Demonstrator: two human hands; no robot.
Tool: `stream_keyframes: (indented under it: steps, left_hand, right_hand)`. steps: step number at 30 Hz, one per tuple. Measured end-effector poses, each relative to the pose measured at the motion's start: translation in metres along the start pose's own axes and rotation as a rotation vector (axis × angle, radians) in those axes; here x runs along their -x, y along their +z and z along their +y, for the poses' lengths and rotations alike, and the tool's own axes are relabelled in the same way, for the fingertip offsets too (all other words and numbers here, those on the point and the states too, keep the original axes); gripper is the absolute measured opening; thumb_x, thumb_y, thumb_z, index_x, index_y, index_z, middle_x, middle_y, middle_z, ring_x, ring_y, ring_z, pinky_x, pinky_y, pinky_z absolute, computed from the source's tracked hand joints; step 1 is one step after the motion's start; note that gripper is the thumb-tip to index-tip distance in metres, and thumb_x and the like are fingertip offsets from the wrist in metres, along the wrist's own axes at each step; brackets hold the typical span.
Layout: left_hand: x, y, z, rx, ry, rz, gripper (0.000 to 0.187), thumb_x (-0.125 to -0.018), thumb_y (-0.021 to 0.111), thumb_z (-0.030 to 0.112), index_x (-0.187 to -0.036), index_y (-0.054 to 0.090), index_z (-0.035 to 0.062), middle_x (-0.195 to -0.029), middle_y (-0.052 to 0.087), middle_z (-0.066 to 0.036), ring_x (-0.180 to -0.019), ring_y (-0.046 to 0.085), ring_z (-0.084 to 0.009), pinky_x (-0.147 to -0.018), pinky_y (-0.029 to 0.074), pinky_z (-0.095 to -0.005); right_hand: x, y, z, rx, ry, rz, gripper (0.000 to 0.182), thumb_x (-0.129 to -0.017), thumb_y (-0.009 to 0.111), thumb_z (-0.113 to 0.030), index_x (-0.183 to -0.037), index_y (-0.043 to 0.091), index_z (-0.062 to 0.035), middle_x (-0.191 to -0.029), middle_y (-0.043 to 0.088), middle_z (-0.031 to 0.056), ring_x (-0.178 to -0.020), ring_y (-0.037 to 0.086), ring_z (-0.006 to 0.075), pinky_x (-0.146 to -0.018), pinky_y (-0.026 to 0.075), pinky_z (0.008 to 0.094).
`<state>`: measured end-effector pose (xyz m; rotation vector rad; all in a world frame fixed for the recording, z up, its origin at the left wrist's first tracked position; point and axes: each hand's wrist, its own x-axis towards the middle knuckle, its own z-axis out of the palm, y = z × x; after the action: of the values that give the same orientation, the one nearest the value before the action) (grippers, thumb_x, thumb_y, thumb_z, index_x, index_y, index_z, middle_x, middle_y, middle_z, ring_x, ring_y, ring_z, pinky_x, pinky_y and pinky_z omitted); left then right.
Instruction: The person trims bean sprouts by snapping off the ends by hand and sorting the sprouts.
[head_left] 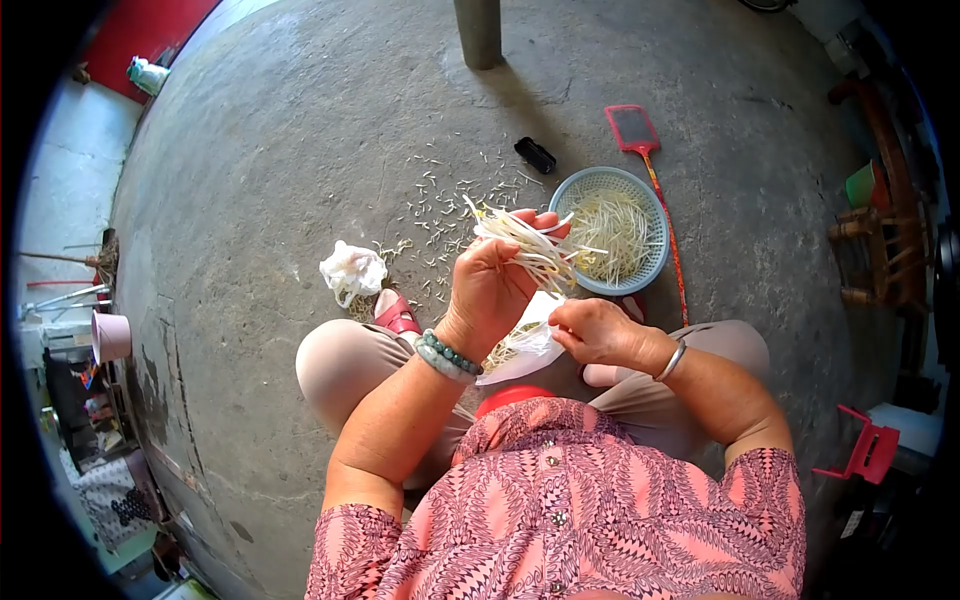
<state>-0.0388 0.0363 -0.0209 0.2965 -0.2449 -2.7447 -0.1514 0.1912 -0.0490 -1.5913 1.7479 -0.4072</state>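
My left hand (487, 292) is raised over my lap, its fingers curled round a bunch of bean sprouts (528, 243). The sprouts' lower ends hang toward my right hand (604, 332), whose thumb and forefinger are pinched together just below them. Whatever lies in that pinch is too small to make out. Under my hands, between my knees, a white plastic bag (538, 338) lies open with some pale sprouts or scraps in it. Just beyond the bunch stands a light blue colander (660, 208) with many loose bean sprouts (612, 232) inside.
Small scraps (435, 215) are scattered over the concrete floor (300, 150). A crumpled white bag (353, 271) lies left of my foot. Right of the colander is a red fly swatter (633, 130), with a black container (535, 155) nearby. A post (479, 40) stands ahead.
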Motion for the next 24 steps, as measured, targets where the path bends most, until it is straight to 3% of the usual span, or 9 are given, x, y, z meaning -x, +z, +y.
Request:
stream_keyframes:
  steps: [4,7,11,12,15,16,19,21,24]
  left_hand:
    - [-0.018,-0.012,-0.019,-0.054,-0.077,0.060,0.038,-0.080,0.045,0.002,-0.117,0.051,-0.0026,-0.120,0.057,-0.022,-0.124,0.047,-0.0392,-0.105,0.037,-0.0534]
    - [-0.052,-0.017,-0.041,-0.230,-0.186,0.276,0.037,-0.082,0.044,0.004,-0.118,0.045,-0.0042,-0.116,0.057,-0.024,-0.118,0.051,-0.0394,-0.103,0.039,-0.0522]
    - [-0.116,-0.011,-0.081,-0.359,-0.401,0.196,0.042,-0.086,0.048,0.015,-0.121,0.039,-0.0061,-0.117,0.055,-0.026,-0.111,0.052,-0.0400,-0.102,0.035,-0.0560]
    - [-0.128,-0.011,-0.091,-0.503,-0.470,0.259,0.051,-0.088,0.051,0.021,-0.128,0.036,-0.0051,-0.126,0.049,-0.028,-0.119,0.047,-0.0418,-0.104,0.030,-0.0573]
    - [-0.144,-0.016,-0.116,-0.744,-0.396,0.642,0.056,-0.089,0.051,0.024,-0.136,0.033,-0.0014,-0.136,0.040,-0.028,-0.128,0.038,-0.0439,-0.107,0.025,-0.0583]
    - [-0.143,-0.015,-0.116,-0.805,-0.403,0.621,0.055,-0.091,0.051,0.025,-0.139,0.035,0.0039,-0.142,0.031,-0.025,-0.133,0.030,-0.0443,-0.105,0.029,-0.0582]
    - [-0.132,-0.042,-0.101,-1.019,-0.425,0.355,0.050,-0.091,0.051,0.024,-0.135,0.040,0.0046,-0.141,0.034,-0.021,-0.134,0.030,-0.0424,-0.102,0.034,-0.0570]
    - [-0.124,-0.072,-0.090,-1.003,-0.443,0.374,0.038,-0.092,0.051,0.022,-0.127,0.049,0.0063,-0.125,0.051,-0.012,-0.118,0.050,-0.0277,-0.093,0.045,-0.0508]
    - [-0.086,-0.089,-0.073,-0.900,-0.487,0.456,0.034,-0.091,0.052,0.022,-0.120,0.052,0.0030,-0.112,0.059,-0.010,-0.102,0.059,-0.0233,-0.083,0.051,-0.0458]
  right_hand:
    - [0.015,-0.001,-0.005,0.102,-0.097,-0.047,0.020,-0.082,0.058,-0.020,-0.092,0.060,-0.0031,-0.090,0.062,0.0199,-0.083,0.063,0.0372,-0.074,0.051,0.0450]
    - [0.018,0.008,-0.003,0.215,-0.177,-0.070,0.021,-0.078,0.060,-0.017,-0.092,0.059,-0.0020,-0.089,0.062,0.0207,-0.079,0.065,0.0354,-0.070,0.052,0.0440]
    - [0.021,0.009,-0.004,0.205,-0.185,-0.081,0.024,-0.073,0.061,-0.013,-0.092,0.060,0.0003,-0.088,0.062,0.0239,-0.076,0.066,0.0357,-0.066,0.054,0.0430]
    - [0.023,0.009,-0.005,0.214,-0.176,-0.084,0.024,-0.072,0.062,-0.014,-0.091,0.062,0.0009,-0.089,0.063,0.0245,-0.079,0.066,0.0359,-0.068,0.054,0.0430]
    - [0.027,0.003,-0.006,0.230,-0.183,-0.100,0.024,-0.070,0.064,-0.014,-0.088,0.065,0.0009,-0.089,0.065,0.0241,-0.081,0.067,0.0358,-0.069,0.054,0.0432]
    - [0.028,0.003,-0.005,0.233,-0.193,-0.091,0.024,-0.069,0.064,-0.014,-0.088,0.065,0.0007,-0.088,0.065,0.0238,-0.080,0.067,0.0357,-0.068,0.054,0.0433]
    - [0.032,0.004,-0.001,0.264,-0.236,-0.078,0.019,-0.069,0.064,-0.015,-0.083,0.067,-0.0017,-0.087,0.066,0.0193,-0.080,0.067,0.0323,-0.066,0.054,0.0416]
    - [0.032,-0.002,-0.005,0.303,-0.218,-0.175,0.017,-0.070,0.064,-0.015,-0.081,0.067,-0.0030,-0.086,0.067,0.0171,-0.081,0.067,0.0303,-0.065,0.054,0.0403]
    - [0.034,0.015,0.014,0.270,-0.333,0.082,0.012,-0.068,0.062,-0.013,-0.074,0.065,-0.0037,-0.076,0.066,0.0156,-0.075,0.067,0.0285,-0.063,0.053,0.0391]
